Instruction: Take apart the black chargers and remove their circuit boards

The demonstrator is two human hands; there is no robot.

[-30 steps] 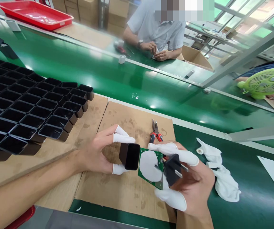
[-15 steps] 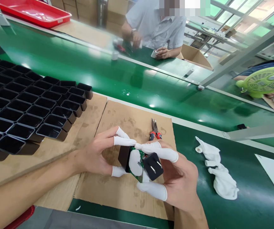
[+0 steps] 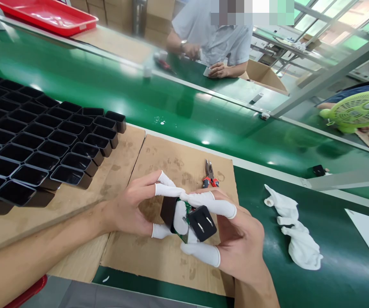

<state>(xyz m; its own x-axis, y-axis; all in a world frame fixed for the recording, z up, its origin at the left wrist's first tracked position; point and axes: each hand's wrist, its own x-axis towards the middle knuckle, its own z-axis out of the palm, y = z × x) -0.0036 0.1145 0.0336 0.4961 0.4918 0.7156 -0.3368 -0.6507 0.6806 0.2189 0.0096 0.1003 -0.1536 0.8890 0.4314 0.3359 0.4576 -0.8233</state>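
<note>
My left hand [image 3: 136, 207], with white finger cots on its fingertips, grips a black plastic charger case [image 3: 167, 210] from above and below. A green circuit board [image 3: 180, 237] sits partly inside the case's open end, with a white padded patch [image 3: 180, 217] on its face. My right hand [image 3: 236, 231], also in finger cots, pinches the board at its top and bottom edges. Attached at the board's right end is a black two-pin plug [image 3: 203, 223], its metal prongs pointing towards me. Beyond my right fingers lie red-handled pliers [image 3: 209, 173] on the cardboard [image 3: 159, 158].
Many open black cases [image 3: 43, 149] stand in rows at left. A crumpled white glove [image 3: 300, 231] lies on the green bench at right. Past the green conveyor belt [image 3: 133, 105], a co-worker [image 3: 210, 42] handles a white part. A red tray [image 3: 49, 17] and green fan [image 3: 361, 109] are farther off.
My right hand has moved slightly left, pushing the circuit board a little deeper into the case. A black item on the belt at right has shifted left. The co-worker's hand has moved.
</note>
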